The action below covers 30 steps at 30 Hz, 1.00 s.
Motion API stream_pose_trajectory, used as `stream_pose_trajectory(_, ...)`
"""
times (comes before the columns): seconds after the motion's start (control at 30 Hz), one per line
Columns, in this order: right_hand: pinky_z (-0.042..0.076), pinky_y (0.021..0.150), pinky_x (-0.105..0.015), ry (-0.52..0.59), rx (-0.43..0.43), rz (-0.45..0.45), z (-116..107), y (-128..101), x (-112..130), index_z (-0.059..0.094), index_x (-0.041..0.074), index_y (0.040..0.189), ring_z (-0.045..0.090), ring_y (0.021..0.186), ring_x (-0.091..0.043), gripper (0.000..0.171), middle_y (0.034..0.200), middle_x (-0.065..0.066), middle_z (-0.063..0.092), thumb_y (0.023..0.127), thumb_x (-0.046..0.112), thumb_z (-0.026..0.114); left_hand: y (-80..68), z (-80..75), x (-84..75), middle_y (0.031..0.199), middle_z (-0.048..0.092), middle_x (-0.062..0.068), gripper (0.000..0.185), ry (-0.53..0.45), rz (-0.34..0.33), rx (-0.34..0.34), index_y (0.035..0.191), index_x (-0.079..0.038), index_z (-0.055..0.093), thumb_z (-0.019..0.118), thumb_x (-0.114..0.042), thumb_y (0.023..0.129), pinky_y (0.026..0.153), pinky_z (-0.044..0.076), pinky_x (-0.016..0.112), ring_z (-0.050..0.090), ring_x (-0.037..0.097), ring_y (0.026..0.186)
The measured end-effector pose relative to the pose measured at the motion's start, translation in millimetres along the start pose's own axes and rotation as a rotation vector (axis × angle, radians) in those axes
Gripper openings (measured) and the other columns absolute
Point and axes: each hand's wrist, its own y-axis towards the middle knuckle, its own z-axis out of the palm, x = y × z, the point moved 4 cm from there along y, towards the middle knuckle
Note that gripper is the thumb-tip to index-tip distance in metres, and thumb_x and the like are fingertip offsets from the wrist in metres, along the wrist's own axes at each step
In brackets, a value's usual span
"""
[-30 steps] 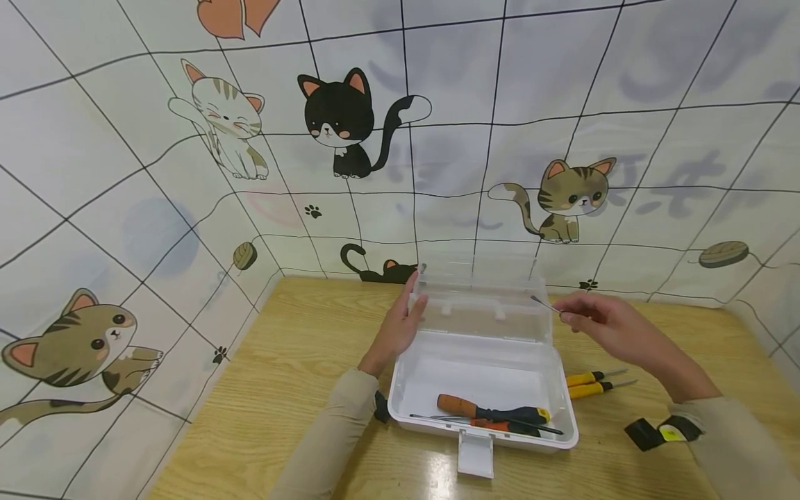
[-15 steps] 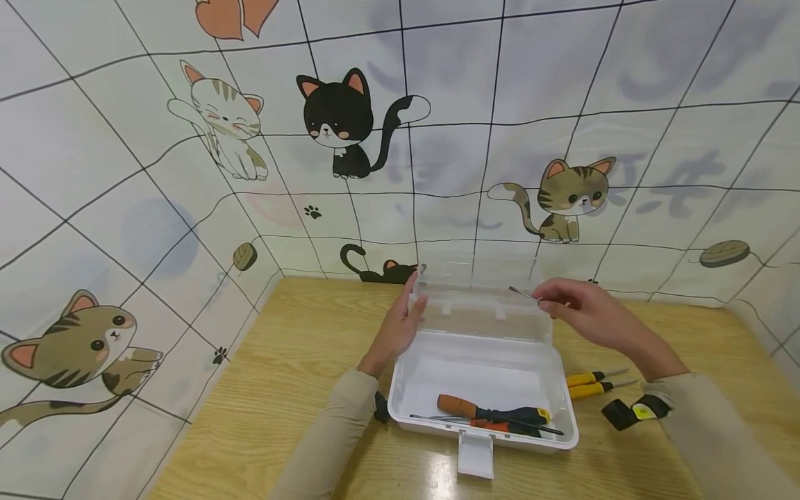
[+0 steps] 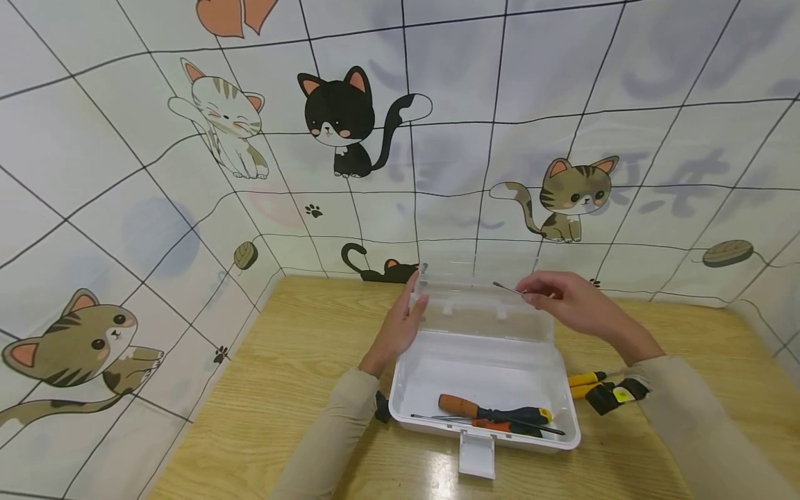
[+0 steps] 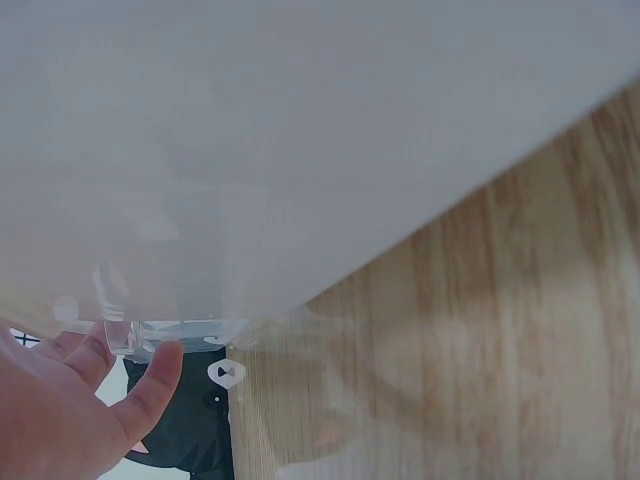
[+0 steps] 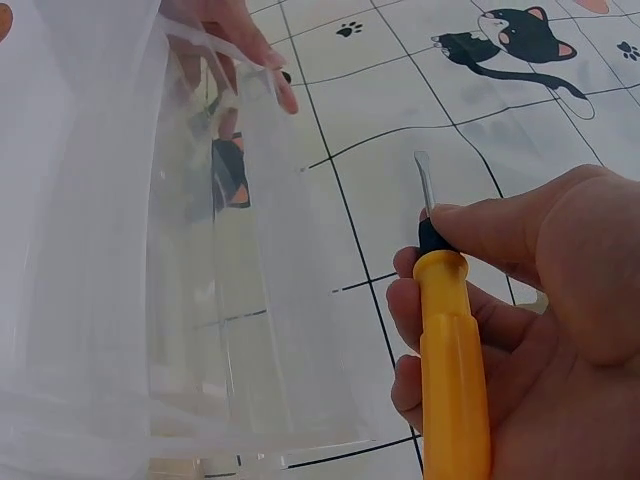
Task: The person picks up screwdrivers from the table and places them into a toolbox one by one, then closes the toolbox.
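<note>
A white plastic box [image 3: 406, 389] stands open on the wooden table, its clear lid [image 3: 481, 312] upright at the back. My left hand [image 3: 407, 316] holds the lid's left edge between thumb and fingers; the right wrist view shows those fingers [image 5: 240, 40] over the clear lid [image 5: 200, 250]. My right hand [image 3: 562, 302] grips a yellow-handled screwdriver [image 5: 450, 360] and is raised in front of the lid's top right part. Its metal tip [image 3: 500, 286] points left. An orange and black screwdriver [image 3: 494, 411] and a thin one lie in the box.
Two yellow-handled screwdrivers [image 3: 581, 380] lie on the table to the right of the box, partly hidden by my right wrist. The box latch [image 3: 475, 455] hangs over the front. Cat-patterned walls close in the back and left. Bare wood [image 4: 500, 300] lies left of the box.
My right hand has moved left and slightly up with the yellow screwdriver, from beyond the lid's right end to in front of the lid. The left hand and box have stayed put.
</note>
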Motion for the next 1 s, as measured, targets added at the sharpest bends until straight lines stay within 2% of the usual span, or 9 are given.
stream_pose_trajectory(0.2, 0.051, 0.075, -0.027, -0.017, 0.014, -0.002, 3, 11, 3, 0.069, 0.007, 0.115, 0.058, 0.087, -0.017, 0.018, 0.102, -0.003, 0.068, 0.099, 0.008, 0.060, 0.2, -0.2, 0.5, 0.163, 0.025, 0.005, 0.060, -0.010, -0.009, -0.001, 0.156, -0.048, 0.011, 0.038, -0.055, 0.103, 0.101, 0.044, 0.057, 0.068, 0.035, 0.107)
stream_pose_trajectory(0.43, 0.051, 0.076, -0.029, -0.020, 0.018, 0.007, 9, 24, 0, 0.070, 0.006, 0.115, 0.059, 0.089, -0.019, 0.019, 0.103, -0.006, 0.069, 0.099, 0.008, 0.060, 1.5, -0.6, 1.8, 0.162, 0.026, 0.005, 0.065, -0.001, -0.015, -0.001, 0.159, -0.038, 0.012, 0.038, -0.057, 0.103, 0.100, 0.045, 0.057, 0.068, 0.035, 0.107)
stream_pose_trajectory(0.6, 0.051, 0.079, -0.033, -0.025, 0.029, 0.009, 14, 32, -3, 0.069, 0.006, 0.116, 0.060, 0.092, -0.020, 0.019, 0.106, -0.007, 0.070, 0.099, 0.009, 0.059, 0.6, -0.4, 1.4, 0.162, 0.027, 0.005, 0.061, 0.012, -0.013, -0.005, 0.157, -0.046, 0.011, 0.038, -0.057, 0.103, 0.094, 0.049, 0.054, 0.069, 0.032, 0.105)
stream_pose_trajectory(0.77, 0.050, 0.080, -0.036, -0.011, 0.044, 0.024, 20, 38, -6, 0.069, 0.004, 0.117, 0.059, 0.094, -0.023, 0.021, 0.108, -0.012, 0.069, 0.100, 0.007, 0.058, 0.4, 0.3, 2.3, 0.162, 0.027, 0.003, 0.059, 0.018, -0.024, 0.001, 0.154, -0.053, 0.009, 0.036, -0.059, 0.102, 0.095, 0.049, 0.051, 0.069, 0.027, 0.103)
stream_pose_trajectory(1.0, 0.051, 0.081, -0.038, 0.008, 0.056, 0.055, 27, 44, -7, 0.068, 0.002, 0.118, 0.059, 0.097, -0.025, 0.021, 0.112, -0.015, 0.068, 0.099, 0.006, 0.058, 1.3, -0.2, 1.6, 0.162, 0.025, 0.002, 0.066, 0.017, -0.010, 0.004, 0.160, -0.035, 0.012, 0.036, -0.058, 0.103, 0.095, 0.049, 0.051, 0.069, 0.028, 0.103)
